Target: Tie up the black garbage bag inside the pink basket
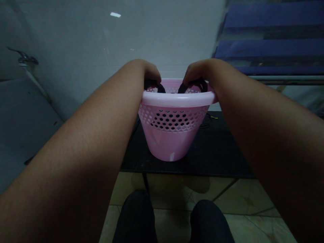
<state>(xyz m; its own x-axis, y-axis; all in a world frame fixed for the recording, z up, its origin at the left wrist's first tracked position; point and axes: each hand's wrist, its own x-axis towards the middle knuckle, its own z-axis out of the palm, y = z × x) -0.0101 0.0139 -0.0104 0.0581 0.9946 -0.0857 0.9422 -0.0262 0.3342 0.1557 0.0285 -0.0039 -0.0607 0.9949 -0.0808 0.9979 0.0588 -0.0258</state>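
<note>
A pink plastic basket with a pale rim and a band of hexagonal holes stands upright on a black bench. Both my arms reach over its sides, wrists bent down and inward at the rim. My left hand is closed around a black strap-like thing at the left of the basket's mouth. On the other side, my right hand is curled over a similar dark loop. The fingertips are mostly hidden, and the rim covers most of what lies inside.
Thin dark cable with a yellow end lies behind the basket on the black bench top. A wall tap is at the left, above a grey panel. Blue slats stand at the right. My knees are below the bench edge.
</note>
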